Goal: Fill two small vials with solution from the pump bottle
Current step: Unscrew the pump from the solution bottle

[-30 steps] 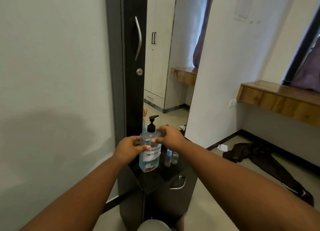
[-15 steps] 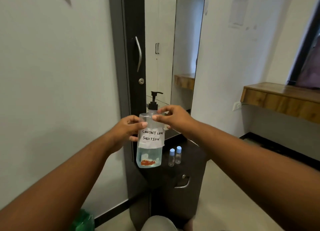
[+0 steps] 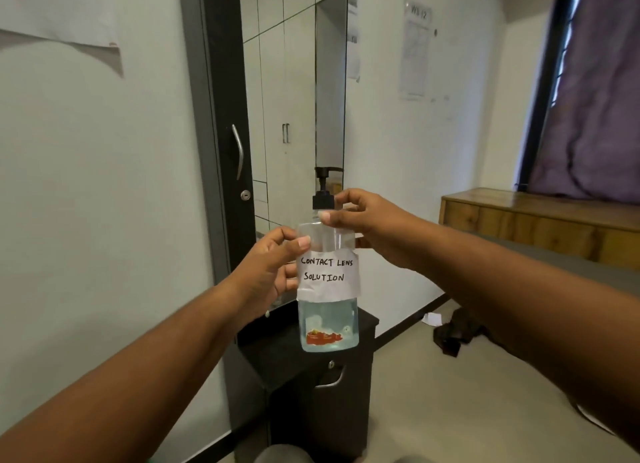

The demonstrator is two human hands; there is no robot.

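Observation:
A clear pump bottle (image 3: 327, 318) with a black pump head and a paper label reading "CONTACT LENS SOLUTION" hangs upright in the air in front of me, about a third full of pale blue liquid. My left hand (image 3: 270, 275) grips its left side at label height. My right hand (image 3: 367, 227) holds its shoulder, thumb on the front just below the black collar. The two small vials are hidden, behind the bottle or out of sight.
Below the bottle stands a low black cabinet (image 3: 311, 369) with a metal handle. Behind it are a tall mirror (image 3: 294, 116) and a dark door with a curved handle (image 3: 238, 150). A wooden shelf (image 3: 540, 220) runs along the right wall; dark cloth (image 3: 453, 334) lies on the floor.
Both hands have lifted the bottle off the black cabinet and raised it higher. The vials seen beside it earlier are no longer visible.

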